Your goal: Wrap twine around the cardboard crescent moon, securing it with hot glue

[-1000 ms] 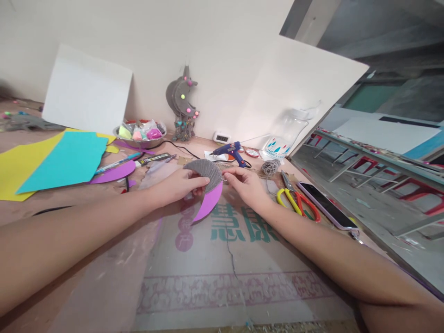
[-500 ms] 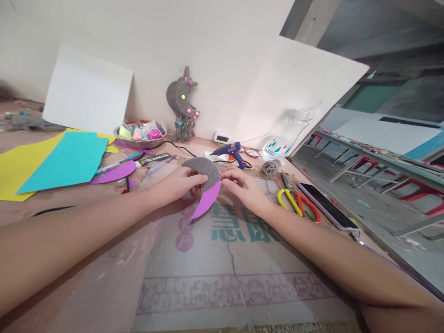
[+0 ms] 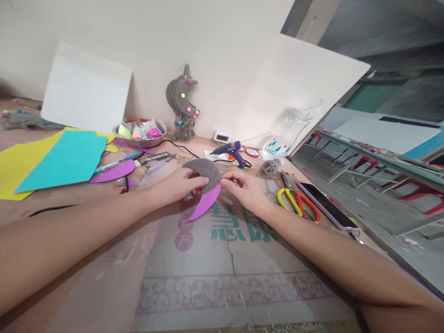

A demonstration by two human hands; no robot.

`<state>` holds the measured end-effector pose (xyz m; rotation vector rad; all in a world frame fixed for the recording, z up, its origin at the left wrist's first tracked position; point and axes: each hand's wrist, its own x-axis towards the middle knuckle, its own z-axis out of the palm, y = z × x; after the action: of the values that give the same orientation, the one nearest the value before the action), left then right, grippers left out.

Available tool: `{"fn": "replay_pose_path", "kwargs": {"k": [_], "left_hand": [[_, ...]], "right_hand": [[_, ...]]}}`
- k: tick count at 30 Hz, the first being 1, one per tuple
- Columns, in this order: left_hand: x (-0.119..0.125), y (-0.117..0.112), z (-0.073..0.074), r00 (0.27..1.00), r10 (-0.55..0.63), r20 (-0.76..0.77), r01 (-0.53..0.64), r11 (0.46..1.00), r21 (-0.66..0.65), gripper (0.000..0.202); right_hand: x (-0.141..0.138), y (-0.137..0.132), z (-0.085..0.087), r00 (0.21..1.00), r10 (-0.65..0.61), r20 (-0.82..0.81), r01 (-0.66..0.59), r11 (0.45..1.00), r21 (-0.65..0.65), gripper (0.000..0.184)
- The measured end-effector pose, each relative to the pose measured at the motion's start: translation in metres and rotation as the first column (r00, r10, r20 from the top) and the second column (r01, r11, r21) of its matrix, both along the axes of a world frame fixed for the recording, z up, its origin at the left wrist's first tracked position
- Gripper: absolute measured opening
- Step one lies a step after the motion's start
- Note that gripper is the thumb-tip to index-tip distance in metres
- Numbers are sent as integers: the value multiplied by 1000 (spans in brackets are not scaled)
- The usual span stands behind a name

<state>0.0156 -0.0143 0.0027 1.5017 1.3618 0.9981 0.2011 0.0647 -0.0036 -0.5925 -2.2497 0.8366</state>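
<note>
A crescent cut-out (image 3: 207,185), purple with its upper half wound in grey string, is held just above the table. My left hand (image 3: 176,185) grips it at its inner edge, fingers closed round it. My right hand (image 3: 243,187) pinches at the crescent's right edge, where the wound string ends. A thin strand seems to run from there to the ball of grey string (image 3: 269,167) behind my right hand.
A blue glue gun (image 3: 232,151), yellow and red scissors (image 3: 298,203), a phone (image 3: 326,205) and a clear jar (image 3: 286,136) lie right. Yellow and teal sheets (image 3: 62,159), a purple crescent (image 3: 113,172), pens and a bowl of pom-poms (image 3: 139,134) lie left. A finished crescent ornament (image 3: 182,104) leans on the wall.
The crescent has turned a little in my hands, its purple tip swinging left and up. Less purple shows below the grey string. Both hands stay in nearly the same place.
</note>
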Motion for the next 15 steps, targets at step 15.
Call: {"fn": "replay_pose_path", "kwargs": {"k": [15], "left_hand": [[2, -3, 7, 991, 117, -70, -114, 993, 43, 32]], "right_hand": [[15, 36, 13, 954, -287, 89, 264, 941, 211, 24]]}}
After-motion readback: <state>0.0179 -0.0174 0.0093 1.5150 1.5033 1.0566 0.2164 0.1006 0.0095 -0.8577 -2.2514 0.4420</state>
